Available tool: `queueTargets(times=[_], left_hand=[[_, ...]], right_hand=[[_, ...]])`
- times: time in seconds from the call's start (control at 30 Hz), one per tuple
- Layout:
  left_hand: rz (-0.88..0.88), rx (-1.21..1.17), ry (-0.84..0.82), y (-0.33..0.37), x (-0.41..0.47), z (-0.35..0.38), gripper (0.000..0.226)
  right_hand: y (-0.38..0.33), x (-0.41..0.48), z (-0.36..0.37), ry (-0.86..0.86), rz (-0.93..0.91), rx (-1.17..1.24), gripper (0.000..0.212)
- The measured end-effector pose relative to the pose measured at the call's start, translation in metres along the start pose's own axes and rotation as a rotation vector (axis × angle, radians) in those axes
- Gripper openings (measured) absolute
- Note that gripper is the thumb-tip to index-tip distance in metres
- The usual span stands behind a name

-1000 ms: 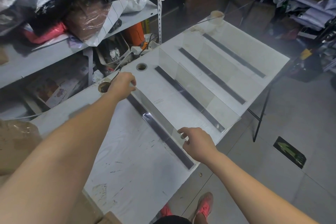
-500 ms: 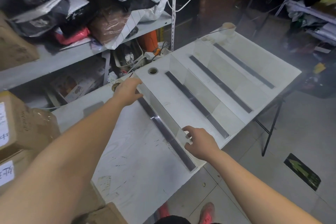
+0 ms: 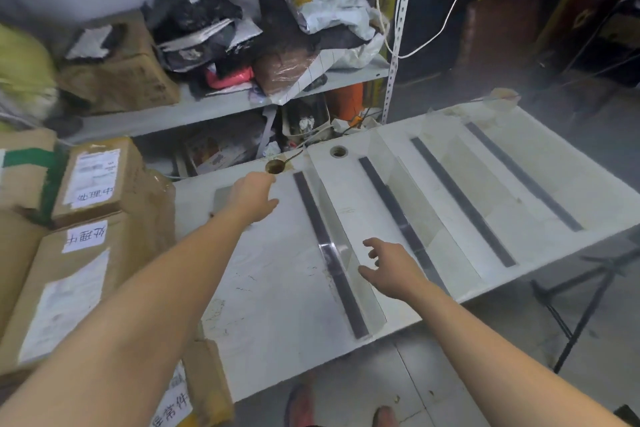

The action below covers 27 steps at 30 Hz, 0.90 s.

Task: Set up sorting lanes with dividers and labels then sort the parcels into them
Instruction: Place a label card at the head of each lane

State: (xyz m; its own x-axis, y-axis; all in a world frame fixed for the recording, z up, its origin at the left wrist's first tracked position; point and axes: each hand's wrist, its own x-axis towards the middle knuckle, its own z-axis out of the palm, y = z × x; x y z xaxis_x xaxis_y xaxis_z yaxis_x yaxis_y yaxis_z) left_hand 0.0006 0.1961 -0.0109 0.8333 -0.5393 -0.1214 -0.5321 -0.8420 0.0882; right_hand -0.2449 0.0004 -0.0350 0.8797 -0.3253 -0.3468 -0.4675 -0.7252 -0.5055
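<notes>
The table (image 3: 277, 288) is white with dark scuffs and four dark grey strips (image 3: 329, 253). Brown boxes (image 3: 69, 253) carry white labels (image 3: 86, 236) with black characters.

Landmark: the nearest clear divider (image 3: 341, 236), standing upright on the white table (image 3: 277, 288). Left of it I see an open stretch of tabletop, bounded on its far left by stacked cardboard boxes (image 3: 86, 218). Right of it, I read open lanes between further clear dividers (image 3: 426, 215) on dark strips. Beyond its far end, a shelf (image 3: 225, 108) crammed with parcels blocks passage. My right hand (image 3: 389, 269) hovers just right of it, fingers spread.
</notes>
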Motion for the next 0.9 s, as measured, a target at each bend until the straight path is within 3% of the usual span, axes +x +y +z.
queueTargets(times=[0.23, 0.37, 0.6, 0.9], left_hand=[[-0.241, 0.015, 0.025, -0.005, -0.071, -0.006, 0.028], [-0.325, 0.022, 0.023, -0.011, -0.108, -0.009, 0.033], [-0.432, -0.041, 0.033, -0.036, -0.131, -0.01, 0.047], [-0.445, -0.149, 0.048, -0.075, -0.079, 0.023, 0.036]], right_hand=[[-0.025, 0.021, -0.029, -0.005, -0.282, -0.179, 0.057], [-0.053, 0.035, -0.036, -0.031, -0.423, -0.249, 0.053], [-0.099, 0.066, -0.022, -0.075, -0.539, -0.283, 0.055], [-0.142, 0.125, 0.01, -0.144, -0.554, -0.299, 0.05]])
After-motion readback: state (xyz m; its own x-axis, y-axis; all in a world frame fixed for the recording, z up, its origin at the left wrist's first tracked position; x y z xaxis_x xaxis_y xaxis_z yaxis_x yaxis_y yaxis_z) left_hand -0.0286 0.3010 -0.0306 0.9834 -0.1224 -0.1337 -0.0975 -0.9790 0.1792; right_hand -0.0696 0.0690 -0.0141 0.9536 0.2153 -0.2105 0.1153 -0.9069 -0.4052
